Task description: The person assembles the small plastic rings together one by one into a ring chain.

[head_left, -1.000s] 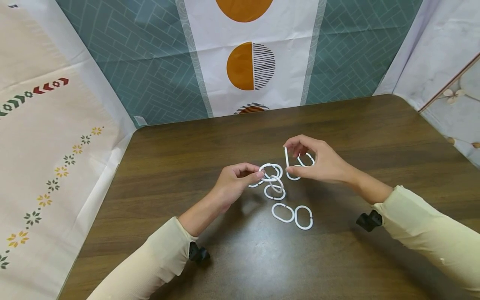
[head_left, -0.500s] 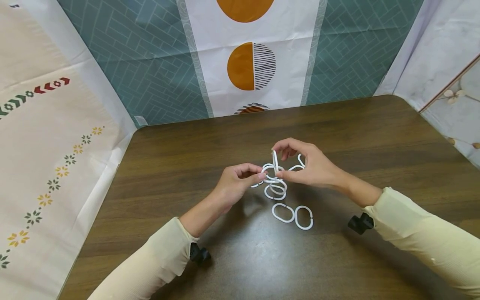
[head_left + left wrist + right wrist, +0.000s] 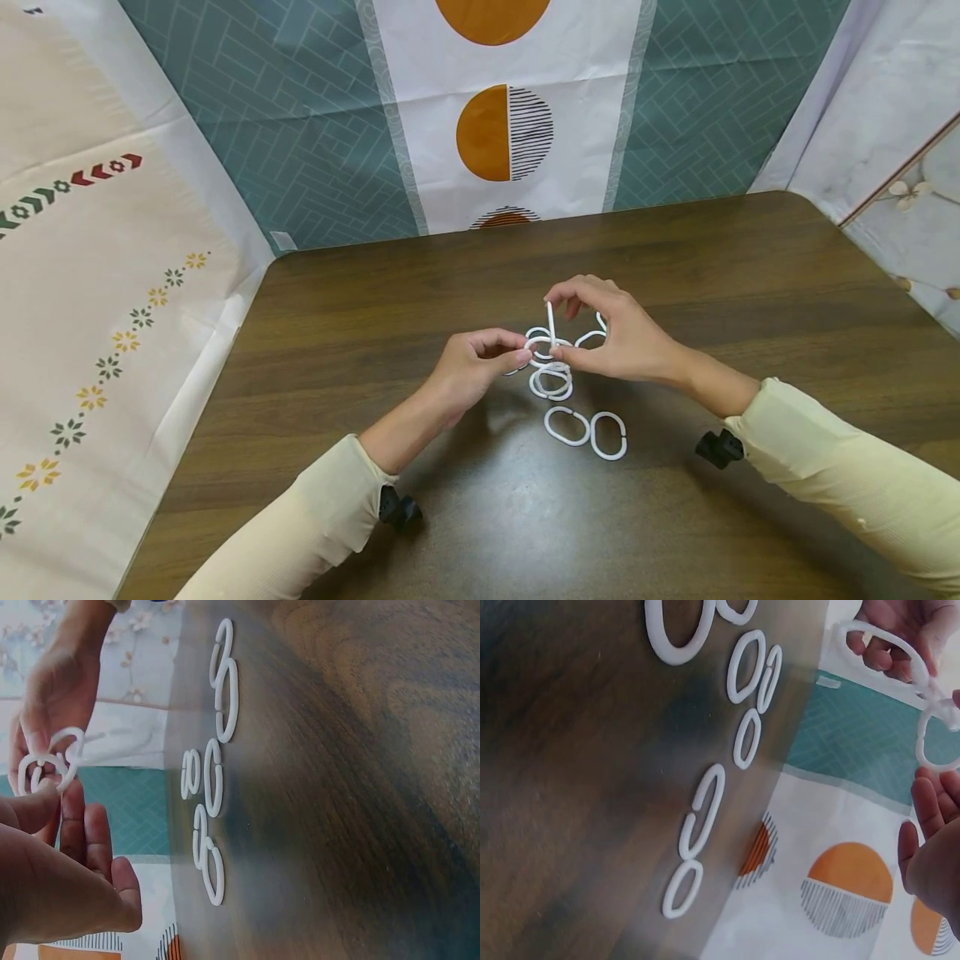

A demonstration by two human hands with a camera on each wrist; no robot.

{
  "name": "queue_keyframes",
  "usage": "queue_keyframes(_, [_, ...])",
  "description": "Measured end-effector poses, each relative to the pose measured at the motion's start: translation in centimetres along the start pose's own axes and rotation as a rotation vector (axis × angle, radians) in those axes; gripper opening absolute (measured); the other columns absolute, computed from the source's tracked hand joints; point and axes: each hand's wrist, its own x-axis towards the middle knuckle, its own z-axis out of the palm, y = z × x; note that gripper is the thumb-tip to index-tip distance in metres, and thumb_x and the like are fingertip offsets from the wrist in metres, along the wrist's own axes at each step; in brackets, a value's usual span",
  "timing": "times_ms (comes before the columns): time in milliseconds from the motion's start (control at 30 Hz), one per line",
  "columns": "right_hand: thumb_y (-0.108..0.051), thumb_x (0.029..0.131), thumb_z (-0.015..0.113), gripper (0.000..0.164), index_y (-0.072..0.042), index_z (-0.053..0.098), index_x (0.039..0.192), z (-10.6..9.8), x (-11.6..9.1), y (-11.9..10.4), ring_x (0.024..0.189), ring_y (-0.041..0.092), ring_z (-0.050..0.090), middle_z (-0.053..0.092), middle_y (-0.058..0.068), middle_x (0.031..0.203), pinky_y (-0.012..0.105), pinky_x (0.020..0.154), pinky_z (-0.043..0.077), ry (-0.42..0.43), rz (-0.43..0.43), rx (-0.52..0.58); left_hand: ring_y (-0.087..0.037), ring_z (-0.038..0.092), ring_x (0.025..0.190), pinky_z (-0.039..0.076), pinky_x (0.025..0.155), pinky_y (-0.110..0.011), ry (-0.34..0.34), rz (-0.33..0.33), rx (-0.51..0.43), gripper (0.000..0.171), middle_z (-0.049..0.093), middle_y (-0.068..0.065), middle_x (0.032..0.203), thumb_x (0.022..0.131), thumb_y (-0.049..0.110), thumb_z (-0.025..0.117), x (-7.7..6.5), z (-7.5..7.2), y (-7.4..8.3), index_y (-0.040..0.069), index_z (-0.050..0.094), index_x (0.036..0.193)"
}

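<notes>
My left hand (image 3: 472,371) pinches a white plastic C-shaped link (image 3: 900,645) between thumb and fingertips, over the table. To its right, my right hand (image 3: 630,337) holds another white link (image 3: 551,321) upright, thumb below and fingertip above. The two held links meet or overlap; whether they are hooked together I cannot tell. A blurred link seems to hang below the left hand's link, overlapping one on the table in the head view. In the left wrist view, both held links appear close together beside the fingers (image 3: 73,825).
Several loose white links lie on the brown wooden table (image 3: 337,333): a pair in front, one link (image 3: 567,426) beside another link (image 3: 608,435), with more under and behind the hands. Patterned cloths (image 3: 315,125) hang around the table's far and side edges.
My right hand has moved left, bringing its upright link from beside the left hand's link to meet it. The left hand has stayed nearly still; the link hanging beneath it has swung.
</notes>
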Motion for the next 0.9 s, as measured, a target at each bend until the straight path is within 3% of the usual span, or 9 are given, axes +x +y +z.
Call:
queue_keyframes(200, [-0.017,0.068,0.085,0.054,-0.014,0.059,0.115,0.1,0.2,0.2,0.091,0.010,0.049,0.059,-0.006,0.104,0.035,0.082,0.031,0.033,-0.096,-0.054,-0.017,0.065,0.095,0.049,0.086,-0.032,-0.011,-0.030,-0.009,0.021,0.072,-0.003,0.100,0.088,0.016,0.071,0.0,-0.2,0.1,0.006,0.073,0.106])
queue_keyframes(367, [-0.017,0.067,0.085,0.055,-0.011,0.059,0.115,0.3,0.3,0.2,0.092,0.012,0.049,0.060,-0.001,0.105,0.036,0.081,0.031,0.026,-0.155,-0.067,-0.020,0.067,0.096,0.048,0.091,-0.041,0.000,0.013,-0.069,0.024,0.071,-0.006,0.096,0.089,0.016,0.070,0.1,0.0,0.7,0.000,0.070,0.108])
queue_keyframes(567, [-0.019,0.067,0.083,0.052,-0.009,0.059,0.112,0.7,0.4,0.2,0.091,0.017,0.049,0.061,0.002,0.104,0.036,0.078,0.030,0.014,-0.235,-0.115,-0.014,0.065,0.088,0.050,0.086,-0.036,-0.015,0.035,-0.098,0.022,0.071,-0.003,0.091,0.088,0.015,0.072,0.3,0.5,1.2,0.001,0.071,0.105])
queue_keyframes(900, [-0.021,0.070,0.080,0.050,-0.008,0.060,0.114,1.0,0.3,0.0,0.101,0.019,0.050,0.059,0.003,0.111,0.036,0.079,0.032,-0.004,-0.294,-0.223,-0.009,0.059,0.078,0.048,0.074,-0.031,0.048,0.040,-0.049,0.017,0.067,0.001,0.083,0.084,0.012,0.075,0.5,1.0,1.2,0.000,0.072,0.097])
